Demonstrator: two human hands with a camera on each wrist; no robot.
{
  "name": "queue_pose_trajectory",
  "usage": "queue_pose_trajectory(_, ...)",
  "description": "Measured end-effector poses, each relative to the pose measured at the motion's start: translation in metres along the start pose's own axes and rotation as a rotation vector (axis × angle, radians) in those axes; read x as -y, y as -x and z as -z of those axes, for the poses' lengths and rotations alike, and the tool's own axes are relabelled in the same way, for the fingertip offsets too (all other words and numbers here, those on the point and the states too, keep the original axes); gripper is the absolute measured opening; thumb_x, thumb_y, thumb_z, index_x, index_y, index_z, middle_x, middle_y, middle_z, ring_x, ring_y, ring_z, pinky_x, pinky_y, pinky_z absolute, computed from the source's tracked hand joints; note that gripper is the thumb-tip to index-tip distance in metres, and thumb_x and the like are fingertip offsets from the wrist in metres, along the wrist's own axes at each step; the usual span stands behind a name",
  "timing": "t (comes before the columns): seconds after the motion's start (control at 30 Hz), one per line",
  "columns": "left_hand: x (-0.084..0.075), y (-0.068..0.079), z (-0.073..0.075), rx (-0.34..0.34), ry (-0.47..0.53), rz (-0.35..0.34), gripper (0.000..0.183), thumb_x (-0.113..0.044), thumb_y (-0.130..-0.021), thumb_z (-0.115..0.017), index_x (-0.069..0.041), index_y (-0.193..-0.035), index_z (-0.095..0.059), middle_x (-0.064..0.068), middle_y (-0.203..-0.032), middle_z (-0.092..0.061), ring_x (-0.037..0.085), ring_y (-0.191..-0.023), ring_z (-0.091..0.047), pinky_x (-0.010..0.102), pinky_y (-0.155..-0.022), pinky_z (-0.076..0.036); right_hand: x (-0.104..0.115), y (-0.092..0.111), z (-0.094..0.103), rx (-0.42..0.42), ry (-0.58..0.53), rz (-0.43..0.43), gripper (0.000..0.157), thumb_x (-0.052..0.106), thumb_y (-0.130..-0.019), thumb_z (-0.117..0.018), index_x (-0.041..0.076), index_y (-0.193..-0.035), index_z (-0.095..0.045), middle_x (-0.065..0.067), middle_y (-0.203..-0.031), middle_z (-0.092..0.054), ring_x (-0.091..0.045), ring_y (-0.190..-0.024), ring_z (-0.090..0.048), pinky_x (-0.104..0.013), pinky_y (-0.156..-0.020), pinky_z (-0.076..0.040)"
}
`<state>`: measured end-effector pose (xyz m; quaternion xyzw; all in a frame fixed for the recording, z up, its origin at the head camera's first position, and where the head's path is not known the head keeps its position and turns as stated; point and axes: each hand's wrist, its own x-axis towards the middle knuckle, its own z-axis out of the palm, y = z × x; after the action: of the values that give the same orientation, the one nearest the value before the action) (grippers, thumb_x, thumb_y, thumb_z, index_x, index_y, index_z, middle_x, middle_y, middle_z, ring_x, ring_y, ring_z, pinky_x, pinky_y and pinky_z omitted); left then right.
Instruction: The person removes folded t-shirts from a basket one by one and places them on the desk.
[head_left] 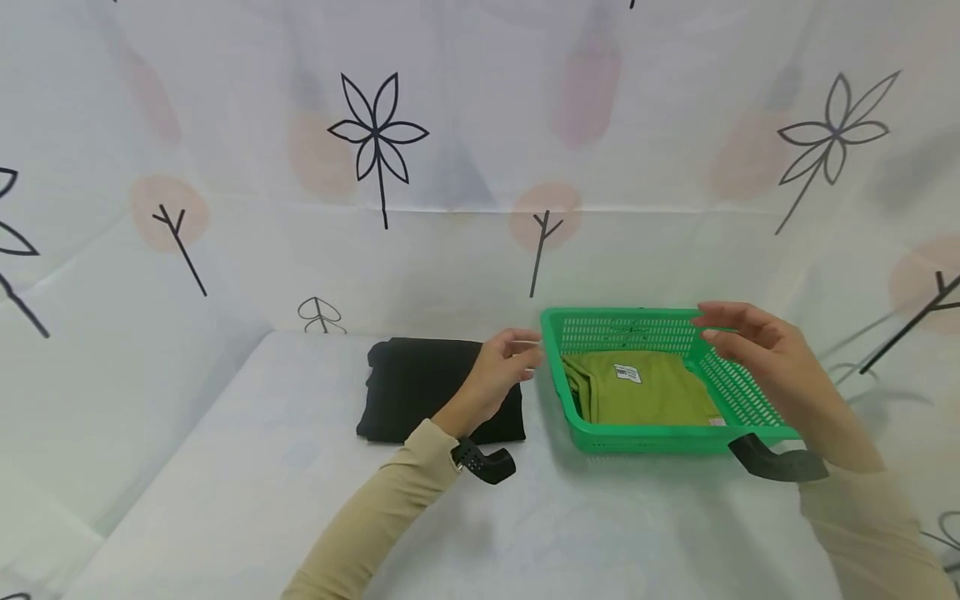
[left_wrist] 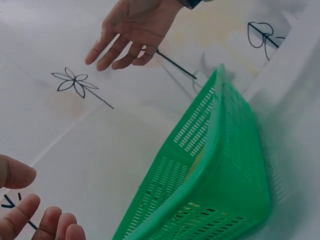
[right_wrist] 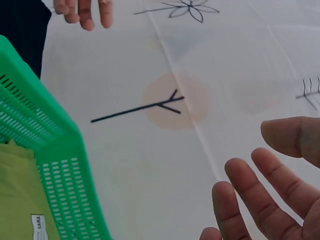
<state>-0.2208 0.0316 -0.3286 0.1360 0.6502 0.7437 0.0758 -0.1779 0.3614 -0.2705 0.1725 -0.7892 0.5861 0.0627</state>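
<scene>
A green plastic basket (head_left: 686, 437) stands on the white-covered table, and a folded olive-green garment (head_left: 652, 392) with a small white label lies inside it. To its left is a folded black cloth (head_left: 420, 383). My left hand (head_left: 498, 367) hovers over the right part of the black cloth, beside the basket's left rim, its fingers loosely bent around nothing. Above the basket's right side hangs my right hand (head_left: 765, 354), fingers relaxed and apart from the rim. In the left wrist view the right hand (left_wrist: 137, 32) appears beyond the basket, with nothing in it.
A white sheet (head_left: 450, 258) printed with flowers and twigs hangs behind the table and at both sides. The white table surface (head_left: 247, 483) extends to the left and in front of the cloth and basket. Each wrist wears a black strap.
</scene>
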Motion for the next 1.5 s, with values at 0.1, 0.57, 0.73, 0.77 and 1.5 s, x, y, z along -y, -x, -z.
queue_pose_trajectory(0.1,0.001,-0.004,-0.010,-0.004,-0.010,0.018,0.032,-0.009,-0.095,-0.060,0.001,-0.126,-0.056,0.012,-0.113,-0.057,0.036,-0.109,-0.056,0.041,-0.090,-0.048,-0.006,-0.002,0.007,0.020,-0.141,-0.001,0.035,0.004,-0.100,-0.051,0.001,-0.135,-0.050,-0.002,-0.121,-0.060,-0.011,-0.111,-0.052,-0.018,-0.082,-0.044)
queue_pose_trajectory(0.57,0.002,-0.024,-0.041,-0.022,-0.090,0.071,0.036,-0.013,-0.091,-0.065,-0.010,-0.126,-0.060,0.005,-0.111,-0.058,0.021,-0.100,-0.060,0.040,-0.090,-0.049,-0.015,-0.015,0.024,0.040,-0.154,-0.133,0.039,0.010,-0.101,-0.051,0.010,-0.140,-0.048,0.005,-0.126,-0.058,-0.007,-0.116,-0.050,-0.018,-0.087,-0.044)
queue_pose_trajectory(0.73,0.005,-0.030,-0.050,-0.046,-0.159,0.099,0.038,-0.018,-0.091,-0.068,-0.016,-0.128,-0.059,0.001,-0.114,-0.057,0.020,-0.104,-0.056,0.042,-0.089,-0.046,-0.025,-0.020,0.029,0.054,-0.160,-0.166,0.037,0.009,-0.101,-0.052,0.014,-0.138,-0.052,0.006,-0.127,-0.058,-0.005,-0.116,-0.050,-0.019,-0.085,-0.044)
queue_pose_trajectory(0.77,0.006,-0.031,-0.053,-0.052,-0.170,0.106,0.040,-0.019,-0.091,-0.068,-0.016,-0.129,-0.058,0.002,-0.116,-0.057,0.020,-0.105,-0.055,0.043,-0.089,-0.046,-0.028,-0.021,0.030,0.063,-0.169,-0.170,0.037,0.008,-0.101,-0.051,0.014,-0.137,-0.052,0.007,-0.127,-0.057,-0.005,-0.115,-0.050,-0.018,-0.085,-0.045)
queue_pose_trajectory(1.5,0.023,-0.045,-0.089,-0.075,-0.161,0.153,0.055,-0.023,-0.089,-0.072,-0.017,-0.138,-0.047,0.006,-0.136,-0.044,0.026,-0.121,-0.048,0.044,-0.096,-0.042,-0.072,-0.023,0.045,0.124,-0.185,-0.253,0.029,0.012,-0.103,-0.048,0.025,-0.128,-0.051,0.017,-0.120,-0.058,0.002,-0.107,-0.052,-0.017,-0.081,-0.045)
